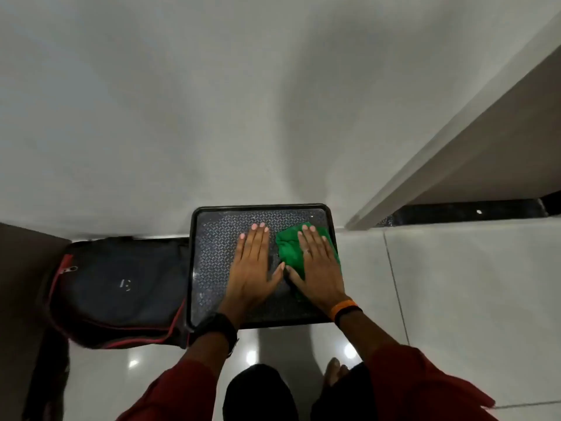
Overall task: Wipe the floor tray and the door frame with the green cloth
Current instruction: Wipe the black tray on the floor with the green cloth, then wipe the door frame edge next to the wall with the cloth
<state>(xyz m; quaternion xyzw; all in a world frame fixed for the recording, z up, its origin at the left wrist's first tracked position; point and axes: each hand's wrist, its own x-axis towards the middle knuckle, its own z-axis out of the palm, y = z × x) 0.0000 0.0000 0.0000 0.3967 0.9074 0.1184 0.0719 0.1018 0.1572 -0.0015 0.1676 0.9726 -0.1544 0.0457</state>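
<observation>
Right hand [318, 262] pressed flat, fingers spread, on the green cloth [290, 249] inside the black floor tray [209, 253]; left hand [252, 265] lies open, bracing it. Overlapping strokes into the corners should serve best; door frame [431, 165] awaits.

Soft green cloth [291, 247] on embossed black plastic tray [212, 253]; glossy floor tiles [455, 284]

Dark backpack [121, 287] with red zipper trim lay flat on glossy white tiled floor [455, 299], against pale wall [182, 101]. Brown surface [18, 299] sat at left edge.
</observation>
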